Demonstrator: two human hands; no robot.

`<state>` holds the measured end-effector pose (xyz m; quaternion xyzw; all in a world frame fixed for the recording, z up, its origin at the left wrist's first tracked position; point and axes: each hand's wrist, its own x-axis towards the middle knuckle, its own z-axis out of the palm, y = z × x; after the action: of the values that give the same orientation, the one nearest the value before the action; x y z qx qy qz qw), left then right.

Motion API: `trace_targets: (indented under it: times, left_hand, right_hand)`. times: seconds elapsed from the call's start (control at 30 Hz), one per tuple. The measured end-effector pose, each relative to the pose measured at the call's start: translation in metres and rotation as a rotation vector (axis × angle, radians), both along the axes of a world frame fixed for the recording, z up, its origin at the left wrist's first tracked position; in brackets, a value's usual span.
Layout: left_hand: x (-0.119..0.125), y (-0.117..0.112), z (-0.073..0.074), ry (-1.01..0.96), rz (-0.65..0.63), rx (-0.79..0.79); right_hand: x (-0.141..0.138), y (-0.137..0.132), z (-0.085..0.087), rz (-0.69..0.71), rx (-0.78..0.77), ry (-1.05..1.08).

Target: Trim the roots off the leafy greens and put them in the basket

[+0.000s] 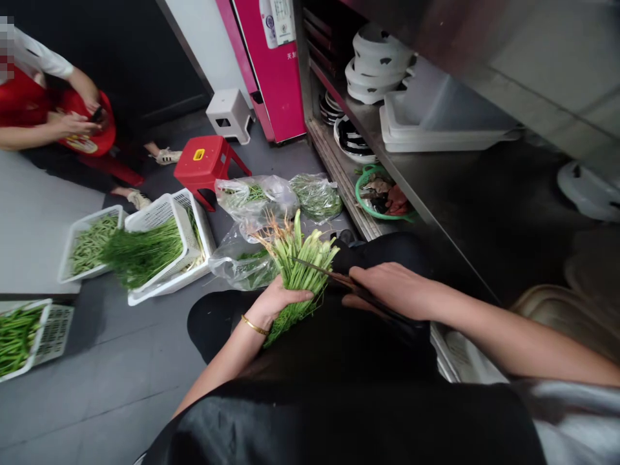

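My left hand (283,298) is wrapped round a bunch of leafy greens (305,255) above my lap. Its pale green stem ends point away from me, with some thin brownish roots at the left, and the finer green leaves hang toward me. In my right hand (392,287) is a pair of dark scissors (334,274), partly hidden by my fingers. The blade lies across the stems near their cut ends. Just beyond the bunch, clear plastic bags (249,261) of greens rest on the floor.
White baskets (206,236) of green vegetables stand at the left. A red stool (201,161) and a white stool (230,113) are behind them. Someone seated at upper left holds a phone (97,115). To my right, a metal shelf (426,219) carries dishes; a green basket (361,190) sits low.
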<state>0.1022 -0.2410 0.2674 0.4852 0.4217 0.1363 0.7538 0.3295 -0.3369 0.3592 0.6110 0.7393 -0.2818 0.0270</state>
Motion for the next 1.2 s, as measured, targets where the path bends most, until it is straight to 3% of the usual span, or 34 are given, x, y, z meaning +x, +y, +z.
trace_targets:
  times: [0.17, 0.53, 1.03, 1.2]
  left_hand:
    - [0.001, -0.002, 0.0, -0.021, -0.053, 0.035]
    - [0.0, -0.001, -0.005, -0.01, -0.133, 0.142]
    - [0.001, -0.002, -0.002, 0.005, -0.196, 0.12]
    - [0.0, -0.002, -0.001, 0.023, -0.136, 0.118]
  right_hand:
    - [-0.007, 0.014, -0.014, -0.019, 0.016, -0.21]
    - [-0.001, 0.014, -0.005, -0.026, 0.041, -0.309]
    - [0.008, 0.008, -0.011, -0.025, 0.055, -0.247]
    - [0.016, -0.01, -0.013, -0.18, 0.133, -0.125]
